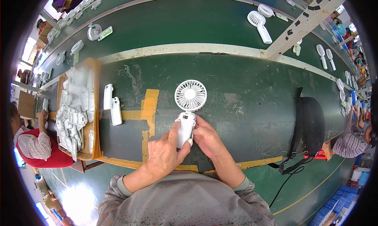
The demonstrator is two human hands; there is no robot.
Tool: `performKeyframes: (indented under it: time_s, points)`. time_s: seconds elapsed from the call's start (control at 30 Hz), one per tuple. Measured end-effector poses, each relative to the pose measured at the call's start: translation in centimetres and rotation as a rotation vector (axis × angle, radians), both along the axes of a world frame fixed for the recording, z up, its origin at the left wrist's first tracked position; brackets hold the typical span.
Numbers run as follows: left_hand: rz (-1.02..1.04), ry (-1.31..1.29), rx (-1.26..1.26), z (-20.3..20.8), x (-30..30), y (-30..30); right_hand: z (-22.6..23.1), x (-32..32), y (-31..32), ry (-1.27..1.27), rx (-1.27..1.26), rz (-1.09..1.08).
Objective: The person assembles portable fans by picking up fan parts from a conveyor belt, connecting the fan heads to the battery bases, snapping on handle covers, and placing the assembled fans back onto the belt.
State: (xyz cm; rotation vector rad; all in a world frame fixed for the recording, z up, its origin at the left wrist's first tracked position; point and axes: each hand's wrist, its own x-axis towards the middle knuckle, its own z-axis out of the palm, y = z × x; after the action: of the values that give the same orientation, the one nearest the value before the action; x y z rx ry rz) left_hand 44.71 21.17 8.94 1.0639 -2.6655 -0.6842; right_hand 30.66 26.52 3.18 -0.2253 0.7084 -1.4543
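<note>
A white handheld fan (pixel 190 95) lies on the dark green bench in front of me, its round grille pointing away and its handle toward me. My left hand (pixel 164 150) presses the handle's white cover with the index finger, its thumb at the lower end. From the right side, my right hand (pixel 207 138) grips the handle, fingers curled along its edge and partly hidden. A small dark window shows near the top of the handle. Left of my hands lie two white handle covers (pixel 112 105), side by side.
A cardboard box (pixel 96 107) full of white plastic shells stands at the left. On the right lies a black strapped bag (pixel 309 123). Beyond a pale rail (pixel 197 48), a green conveyor (pixel 177 23) carries several fans. Other people sit at far left and right.
</note>
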Motion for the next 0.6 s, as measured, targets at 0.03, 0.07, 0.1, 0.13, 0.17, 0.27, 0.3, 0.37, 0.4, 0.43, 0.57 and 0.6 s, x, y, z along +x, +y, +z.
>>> performKeyframes:
  time_s: [0.03, 0.07, 0.1, 0.13, 0.17, 0.27, 0.3, 0.37, 0.4, 0.43, 0.57, 0.6]
  points:
    - [-0.001, -0.001, 0.000, -0.02, -0.03, -0.01, 0.08, -0.02, -0.02, -0.001, 0.000, -0.001]
    - [-0.002, -0.015, -0.011, -0.03, -0.05, -0.02, 0.20, -0.03, -0.03, 0.006, 0.009, 0.004]
    - [-0.003, -0.027, -0.023, -0.04, -0.08, -0.04, 0.26, -0.05, -0.05, 0.013, 0.019, 0.009]
    - [-0.005, -0.028, -0.022, -0.06, -0.10, -0.07, 0.15, -0.06, -0.05, 0.012, 0.019, 0.008]
    - [-0.005, -0.025, -0.028, -0.09, -0.12, -0.10, -0.04, -0.06, -0.04, 0.011, 0.004, 0.015]
    - [0.001, -0.023, -0.031, -0.37, -0.05, -0.17, -0.02, -0.01, -0.12, 0.011, -0.006, 0.026]
    - [0.005, -0.020, -0.031, -0.42, -0.06, -0.18, 0.12, -0.03, -0.12, 0.017, -0.002, 0.027]
    - [0.004, -0.031, -0.034, -0.43, -0.05, -0.16, 0.21, 0.01, -0.12, 0.018, 0.000, 0.026]
    - [0.003, -0.042, -0.038, -0.43, -0.04, -0.17, 0.24, 0.04, -0.13, 0.018, 0.000, 0.026]
    - [0.004, -0.043, -0.038, -0.43, -0.02, -0.20, 0.28, 0.04, -0.13, 0.018, 0.000, 0.026]
    - [-0.010, -0.031, -0.052, -0.38, -0.06, -0.32, 0.10, -0.08, -0.13, 0.073, -0.005, 0.060]
    - [-0.014, -0.028, -0.047, -0.39, -0.08, -0.35, -0.01, -0.09, -0.14, 0.105, -0.012, 0.078]
